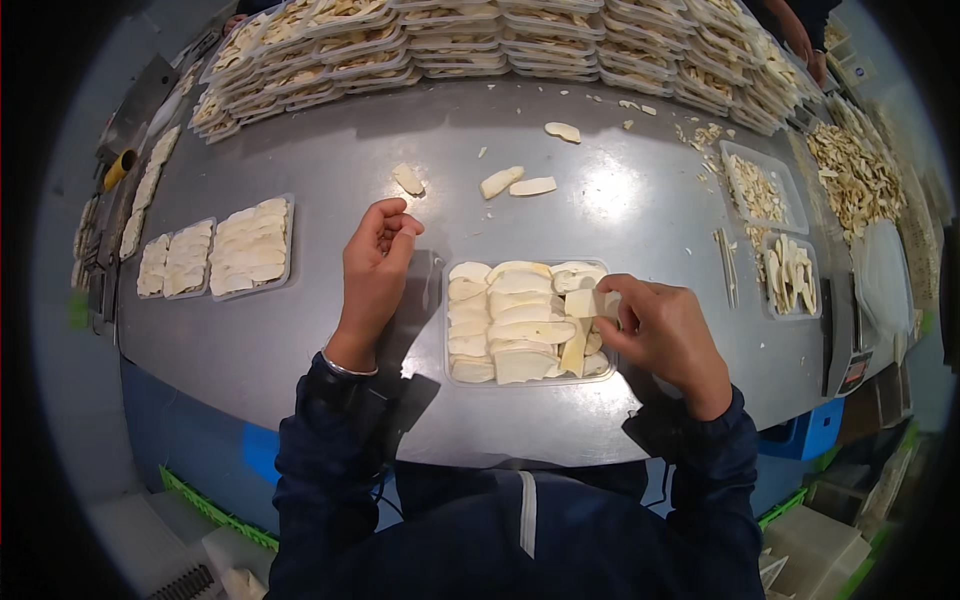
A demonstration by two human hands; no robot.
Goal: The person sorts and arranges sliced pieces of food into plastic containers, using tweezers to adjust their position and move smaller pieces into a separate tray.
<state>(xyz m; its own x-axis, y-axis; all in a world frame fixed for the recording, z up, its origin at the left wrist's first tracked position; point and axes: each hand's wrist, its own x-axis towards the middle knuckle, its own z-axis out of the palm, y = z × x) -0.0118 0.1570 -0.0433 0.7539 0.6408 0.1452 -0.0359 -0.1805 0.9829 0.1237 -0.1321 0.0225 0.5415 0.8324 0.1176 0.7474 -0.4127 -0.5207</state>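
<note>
In front of me a clear plastic tray [447, 330] holds overlapping rows of pale, dried-looking mushroom slices [525, 330]. My right hand [665, 335] is over the tray's right side, with thumb and fingers pinching a short, pale mushroom slice [583, 303]. That slice lies close over the right-hand row, where darker pieces show beneath. Left of the tray, my left hand [376, 265] is raised above the table, its fingers curled in and nothing visible in them. Just beyond its fingertips lies a loose slice [408, 180].
Stacked filled trays [460, 40] line the far side. Three filled trays [250, 248] stand at left. More loose slices [502, 181] lie ahead. To the right are a tray of small bits [757, 188], a tray of long pieces [790, 275], tweezers [727, 268] and a scale [850, 345].
</note>
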